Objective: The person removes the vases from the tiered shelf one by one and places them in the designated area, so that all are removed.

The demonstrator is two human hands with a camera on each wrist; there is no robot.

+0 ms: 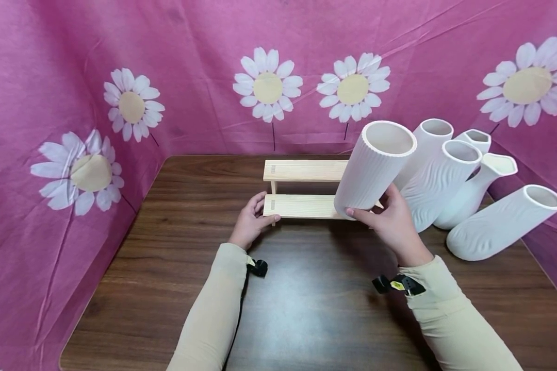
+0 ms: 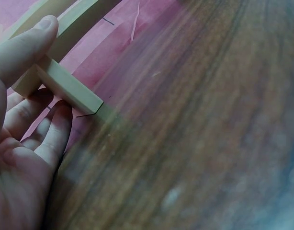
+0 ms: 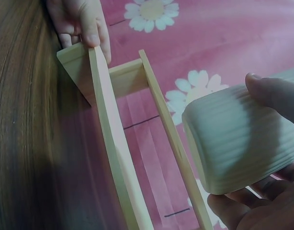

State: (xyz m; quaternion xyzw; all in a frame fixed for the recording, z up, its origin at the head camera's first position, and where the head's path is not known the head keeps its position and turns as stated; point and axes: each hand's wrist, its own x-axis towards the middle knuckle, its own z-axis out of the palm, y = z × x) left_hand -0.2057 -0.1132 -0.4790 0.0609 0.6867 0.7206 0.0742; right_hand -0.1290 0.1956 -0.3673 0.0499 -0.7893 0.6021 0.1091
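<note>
A white ribbed vase (image 1: pixel 371 165) leans in my right hand (image 1: pixel 397 226), its open mouth up and its base over the right part of a two-step wooden rack (image 1: pixel 301 206). In the right wrist view, thumb and fingers grip the vase (image 3: pixel 243 134) near its base, which hangs beside the rack's slats (image 3: pixel 113 143). My left hand (image 1: pixel 251 220) holds the left end of the rack's lower shelf, thumb on the front edge. The left wrist view shows that thumb (image 2: pixel 29 48) over the slat and the fingers beneath, beside a short leg (image 2: pixel 70 86).
To the right stand several white vases, among them a wavy one (image 1: pixel 438 180) and one with a flared mouth (image 1: pixel 480 190). Another vase (image 1: pixel 501 224) leans outward nearer the front. A pink daisy-print cloth (image 1: pixel 204 103) hangs behind the brown wooden table (image 1: pixel 176 206).
</note>
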